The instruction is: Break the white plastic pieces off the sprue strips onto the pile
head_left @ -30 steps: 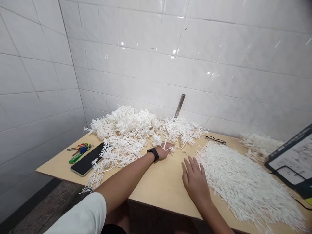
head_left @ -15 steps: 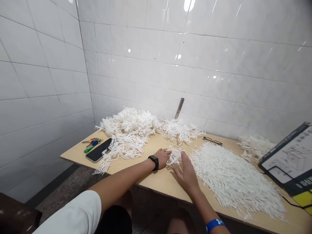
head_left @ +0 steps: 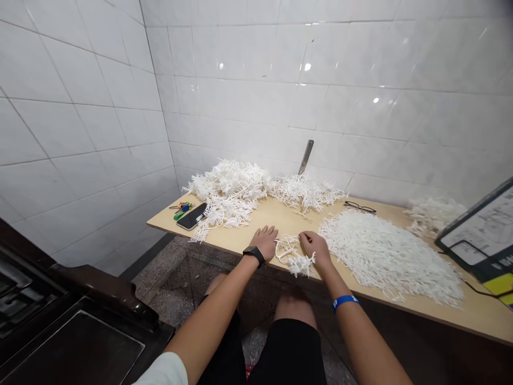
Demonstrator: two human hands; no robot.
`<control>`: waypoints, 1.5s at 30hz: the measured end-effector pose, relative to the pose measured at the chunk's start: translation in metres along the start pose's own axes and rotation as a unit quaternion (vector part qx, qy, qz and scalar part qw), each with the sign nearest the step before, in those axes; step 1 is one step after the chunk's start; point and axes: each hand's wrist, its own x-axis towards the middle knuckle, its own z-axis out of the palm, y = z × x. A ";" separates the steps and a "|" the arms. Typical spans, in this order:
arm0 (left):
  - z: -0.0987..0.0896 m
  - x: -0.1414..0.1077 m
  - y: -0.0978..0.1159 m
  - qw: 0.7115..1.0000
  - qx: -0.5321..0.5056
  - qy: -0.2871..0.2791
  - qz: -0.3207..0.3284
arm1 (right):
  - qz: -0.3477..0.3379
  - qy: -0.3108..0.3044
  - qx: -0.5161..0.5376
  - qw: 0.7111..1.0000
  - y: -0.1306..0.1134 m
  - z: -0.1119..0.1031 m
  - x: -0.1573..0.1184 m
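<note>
My left hand (head_left: 264,243) lies flat on the table with its fingers stretched out, its thumb side beside a small bunch of white branched plastic strands (head_left: 300,263). Part of that bunch hangs at the table's front edge. To the right of the bunch, my right hand (head_left: 315,249) is closed, fingers curled in and pressed together; what is between its fingertips is hidden. Further right spreads a wide heap of short white plastic sticks (head_left: 393,256). Behind my left hand rises a tangled pile of white branched strands (head_left: 230,184).
On the table (head_left: 276,214) stand or lie a phone (head_left: 191,218), keys (head_left: 183,207), eyeglasses (head_left: 359,207) and another white pile (head_left: 435,214). A printed box (head_left: 481,240) leans at the right. A metal strip (head_left: 306,156) stands by the wall. A dark wooden chair (head_left: 80,321) is at left.
The view has tipped down. The bunch between my hands now lies spread closer to the table's front edge. My right hand has closed, and my left fingers have straightened away from the bunch.
</note>
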 end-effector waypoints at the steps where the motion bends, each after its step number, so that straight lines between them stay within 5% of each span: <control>1: 0.000 0.000 0.001 1.000 0.002 0.000 -0.002 | 0.009 0.004 0.010 1.000 0.001 0.000 0.000; 13: -0.007 0.002 0.009 0.992 -0.057 0.039 -0.109 | 0.085 0.044 0.151 0.984 0.012 -0.003 0.001; 26: -0.003 0.002 0.005 0.992 -0.056 0.045 -0.104 | 0.082 0.025 0.226 0.970 0.019 0.000 0.004; 45: -0.004 0.000 0.008 0.989 -0.055 0.070 -0.114 | 0.056 -0.008 0.167 0.984 0.014 -0.001 -0.001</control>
